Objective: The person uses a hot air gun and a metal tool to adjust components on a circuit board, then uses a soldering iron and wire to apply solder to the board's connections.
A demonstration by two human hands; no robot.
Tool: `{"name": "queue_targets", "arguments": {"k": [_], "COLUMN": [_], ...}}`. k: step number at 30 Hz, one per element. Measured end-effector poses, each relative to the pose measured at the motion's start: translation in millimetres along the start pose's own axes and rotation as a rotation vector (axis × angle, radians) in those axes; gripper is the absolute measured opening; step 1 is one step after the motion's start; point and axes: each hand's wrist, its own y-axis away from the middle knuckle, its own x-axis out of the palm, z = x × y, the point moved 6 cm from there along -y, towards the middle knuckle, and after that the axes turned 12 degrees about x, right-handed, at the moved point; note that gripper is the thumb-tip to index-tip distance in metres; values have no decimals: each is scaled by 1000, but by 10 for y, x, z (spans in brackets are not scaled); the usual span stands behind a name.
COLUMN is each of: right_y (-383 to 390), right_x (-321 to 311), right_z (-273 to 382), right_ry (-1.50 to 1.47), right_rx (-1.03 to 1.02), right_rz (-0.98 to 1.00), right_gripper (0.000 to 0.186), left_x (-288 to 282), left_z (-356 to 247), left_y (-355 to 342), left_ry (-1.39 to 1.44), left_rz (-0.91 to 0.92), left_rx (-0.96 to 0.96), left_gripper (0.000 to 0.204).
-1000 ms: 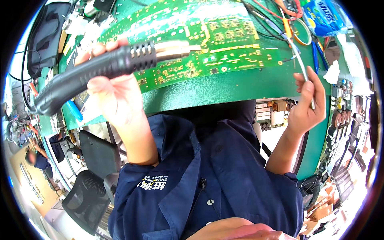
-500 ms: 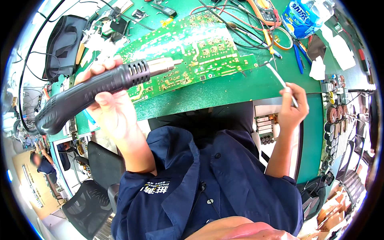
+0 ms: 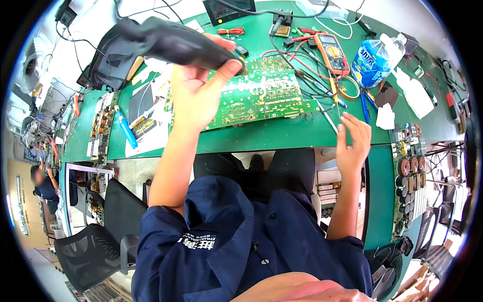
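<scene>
My left hand (image 3: 196, 93) grips a black hot-air gun (image 3: 176, 43), raised over the top left of a green circuit board (image 3: 259, 95); its metal nozzle is mostly hidden. The board lies on the green bench (image 3: 141, 148), dense with gold pads. My right hand (image 3: 354, 138) is open at the board's lower right corner, fingers loosely bent. Just left of its thumb a thin pale rod (image 3: 327, 117) lies slanted, apparently out of my grip.
Behind are an orange multimeter (image 3: 329, 53) with leads, a blue package (image 3: 370, 63) and a black screen (image 3: 226, 10). Blue-handled pliers (image 3: 365, 108) lie rightward, a blue tool (image 3: 126, 128) leftward. Component boards line both sides; a co-worker (image 3: 44, 186) is at far left.
My left hand has lifted the hot-air gun and swung it rightward over the board, tilting it downward. My right hand has let go of the pale rod and opened. The view has shifted.
</scene>
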Motion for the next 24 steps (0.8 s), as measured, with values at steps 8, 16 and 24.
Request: {"name": "queue_targets", "arguments": {"k": [8, 16, 24], "right_y": [-279, -398, -201], "right_x": [-771, -653, -544], "right_z": [973, 1246, 882], "right_ry": [-266, 220, -52], "right_rx": [-319, -380, 178], "right_rz": [-429, 66, 270], "right_gripper": [42, 65, 56], "left_x": [469, 917, 1305], "left_z": [-103, -65, -121], "left_y": [48, 117, 36], "left_ry": [-530, -554, -489], "left_rz": [402, 656, 716], "left_rx": [287, 317, 676], "left_gripper": [41, 40, 30]}}
